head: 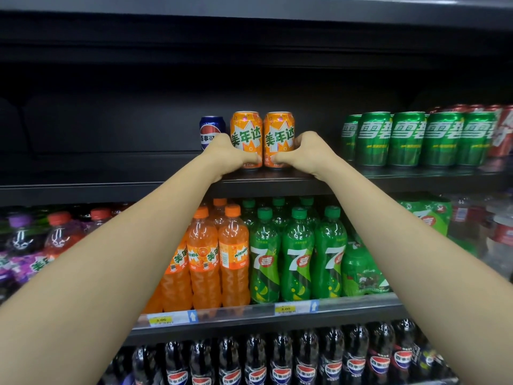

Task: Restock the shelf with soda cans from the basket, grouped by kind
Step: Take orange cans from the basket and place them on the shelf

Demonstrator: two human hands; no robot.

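Both bare forearms reach up and forward to the top shelf (111, 182). The left hand (230, 154) wraps round the lower part of the left orange can (246, 134), thumb across its front near the base. The right hand (302, 154) grips the right orange can (279, 136) the same way, its thumb on the can's lower front. The two cans stand upright at the shelf's front edge, long axes vertical, tops up, labels facing the camera, side by side and almost touching. Just left of them and a little further back stands a blue can (211, 130), also upright, partly hidden by the left hand. Well apart to the right, a row of green cans (408, 137) stands upright along the same shelf, with red cans (502, 134) beyond them at the right edge. Below, nearer shelves carry orange bottles (219, 257), green bottles (298, 254) and dark bottles (280, 359).
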